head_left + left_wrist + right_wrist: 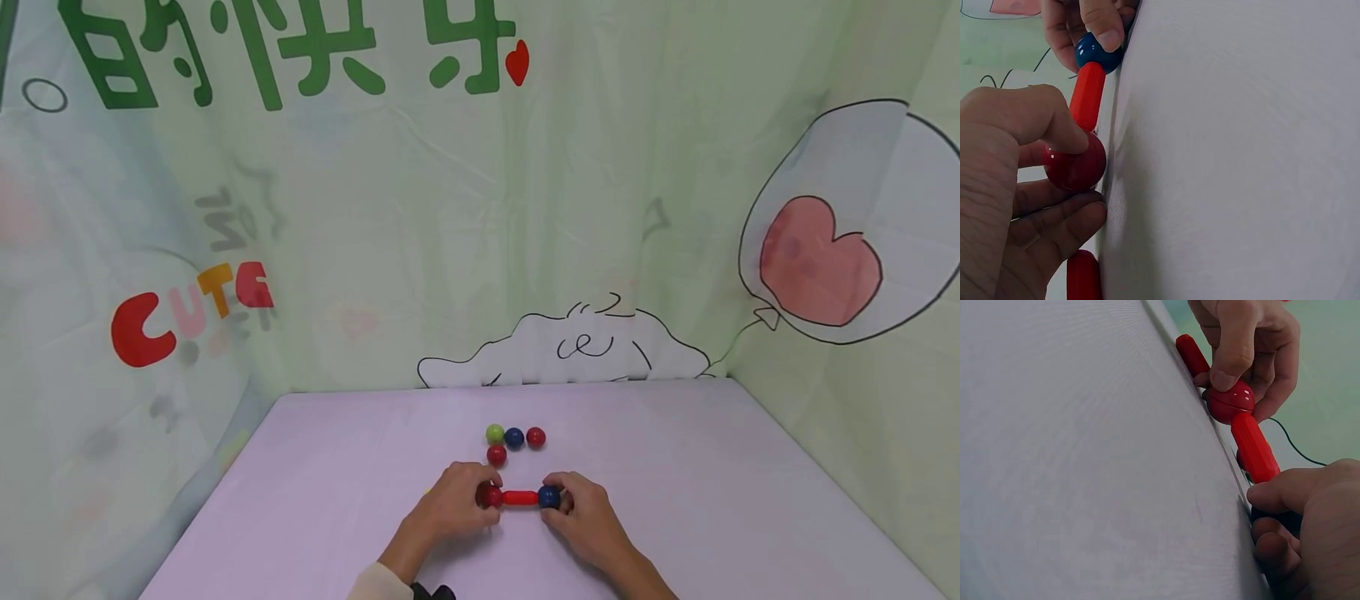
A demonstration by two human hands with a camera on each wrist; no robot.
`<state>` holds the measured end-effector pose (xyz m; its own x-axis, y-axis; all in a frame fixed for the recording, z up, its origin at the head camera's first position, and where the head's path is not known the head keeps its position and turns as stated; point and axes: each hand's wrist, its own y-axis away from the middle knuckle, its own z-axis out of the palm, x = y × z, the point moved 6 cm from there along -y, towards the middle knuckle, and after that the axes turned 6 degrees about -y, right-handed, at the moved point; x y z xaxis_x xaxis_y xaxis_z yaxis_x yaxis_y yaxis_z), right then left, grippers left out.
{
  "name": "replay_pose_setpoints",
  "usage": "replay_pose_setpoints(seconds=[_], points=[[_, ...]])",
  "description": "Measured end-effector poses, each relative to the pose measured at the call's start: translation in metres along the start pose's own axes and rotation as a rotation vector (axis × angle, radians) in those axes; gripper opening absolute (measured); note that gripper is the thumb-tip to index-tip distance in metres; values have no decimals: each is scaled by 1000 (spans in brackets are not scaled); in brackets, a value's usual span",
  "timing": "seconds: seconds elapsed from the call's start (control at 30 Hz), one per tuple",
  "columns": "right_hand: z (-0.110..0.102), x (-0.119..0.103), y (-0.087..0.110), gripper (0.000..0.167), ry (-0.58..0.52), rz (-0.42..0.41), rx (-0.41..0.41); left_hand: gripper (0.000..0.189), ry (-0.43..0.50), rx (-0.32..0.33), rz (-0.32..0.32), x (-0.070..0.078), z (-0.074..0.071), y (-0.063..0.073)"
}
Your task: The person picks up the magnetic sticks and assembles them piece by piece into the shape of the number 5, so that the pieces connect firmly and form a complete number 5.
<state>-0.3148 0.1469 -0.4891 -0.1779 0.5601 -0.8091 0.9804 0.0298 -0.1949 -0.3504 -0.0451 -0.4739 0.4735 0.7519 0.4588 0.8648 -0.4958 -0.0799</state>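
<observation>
A red rod point(521, 497) lies crosswise between a red ball point(492, 497) at its left end and a blue ball point(549, 497) at its right end. My left hand point(459, 500) holds the red ball between thumb and fingers. The right hand point(592, 512) pinches the blue ball, which its own fingers mostly cover in the right wrist view. Both balls sit low, close over the table. Past the left fingers, a second red rod point(1084, 275) shows at the bottom of the left wrist view, partly cut off by the frame.
Just beyond the hands are a green ball point(495, 433), a blue ball point(513, 438) and two red balls, one farther right point(536, 437) and one nearer the left hand point(497, 455). A pale table point(675, 467) spreads around them, with printed cloth point(360, 250) hanging behind and at both sides.
</observation>
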Motion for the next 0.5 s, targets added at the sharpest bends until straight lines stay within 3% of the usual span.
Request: replay_pose_setpoints(seconds=[0.5], points=[[-1,1,0,37,-4,-10,-6,29,-19,19,2,4,0,1]])
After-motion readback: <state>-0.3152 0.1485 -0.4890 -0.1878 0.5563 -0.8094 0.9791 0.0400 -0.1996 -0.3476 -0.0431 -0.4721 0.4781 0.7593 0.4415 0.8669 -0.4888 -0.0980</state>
